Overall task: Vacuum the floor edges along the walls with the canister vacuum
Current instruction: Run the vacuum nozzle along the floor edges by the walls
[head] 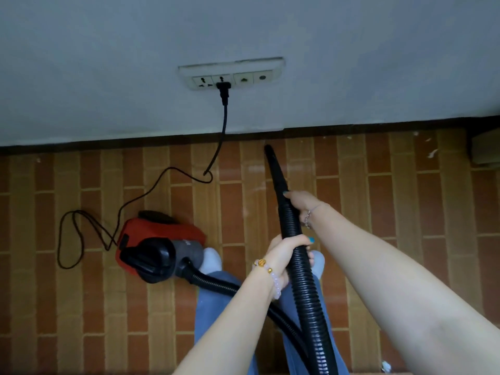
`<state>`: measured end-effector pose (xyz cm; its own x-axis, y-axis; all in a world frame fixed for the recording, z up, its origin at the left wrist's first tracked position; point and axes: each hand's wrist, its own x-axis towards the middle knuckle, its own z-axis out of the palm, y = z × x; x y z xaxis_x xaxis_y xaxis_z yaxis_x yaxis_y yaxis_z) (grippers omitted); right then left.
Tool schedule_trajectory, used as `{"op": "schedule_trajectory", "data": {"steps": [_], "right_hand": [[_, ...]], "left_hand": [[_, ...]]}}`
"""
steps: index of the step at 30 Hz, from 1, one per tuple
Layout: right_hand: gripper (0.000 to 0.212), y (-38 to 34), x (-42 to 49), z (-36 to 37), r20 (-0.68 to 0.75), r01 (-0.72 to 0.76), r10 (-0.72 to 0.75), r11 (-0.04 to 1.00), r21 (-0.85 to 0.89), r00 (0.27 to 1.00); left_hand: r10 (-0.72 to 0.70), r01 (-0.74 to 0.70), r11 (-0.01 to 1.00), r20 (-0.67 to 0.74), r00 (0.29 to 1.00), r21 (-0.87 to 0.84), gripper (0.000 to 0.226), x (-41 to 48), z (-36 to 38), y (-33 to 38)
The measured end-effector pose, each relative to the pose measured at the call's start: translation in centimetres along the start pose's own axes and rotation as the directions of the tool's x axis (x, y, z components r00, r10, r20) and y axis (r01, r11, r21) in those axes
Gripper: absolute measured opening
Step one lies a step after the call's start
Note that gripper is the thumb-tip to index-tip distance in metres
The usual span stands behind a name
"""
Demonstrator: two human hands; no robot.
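I judge the ribbed hose (303,266) light and floppy and the tapered plastic nozzle (274,169) stiff, so steering works best from their joint. My left grip (286,251) wraps the hose, and my right grip (299,204) clasps the nozzle's base. The tip hovers near the baseboard (108,141) (not quite touching, I think) over the glossy brick-patterned floor (81,320). The red canister (162,234) sits to my left.
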<state>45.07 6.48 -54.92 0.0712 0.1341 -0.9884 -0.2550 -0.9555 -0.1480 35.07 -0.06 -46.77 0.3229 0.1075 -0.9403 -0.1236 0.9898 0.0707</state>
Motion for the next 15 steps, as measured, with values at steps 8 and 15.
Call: {"op": "schedule_trajectory", "data": {"steps": [8,15], "right_hand": [[0.024,1.4,0.9,-5.4,-0.046,-0.003,0.005,0.998,0.061,0.999],[0.029,2.2,1.1,-9.7,-0.09,-0.055,0.069,0.988,0.143,0.994]], "left_hand": [[0.059,-0.051,0.981,-0.038,0.998,0.188,0.015,1.4,4.1,-2.2],[0.039,-0.021,0.913,-0.035,0.999,0.408,0.015,2.5,7.3,-3.5]]}}
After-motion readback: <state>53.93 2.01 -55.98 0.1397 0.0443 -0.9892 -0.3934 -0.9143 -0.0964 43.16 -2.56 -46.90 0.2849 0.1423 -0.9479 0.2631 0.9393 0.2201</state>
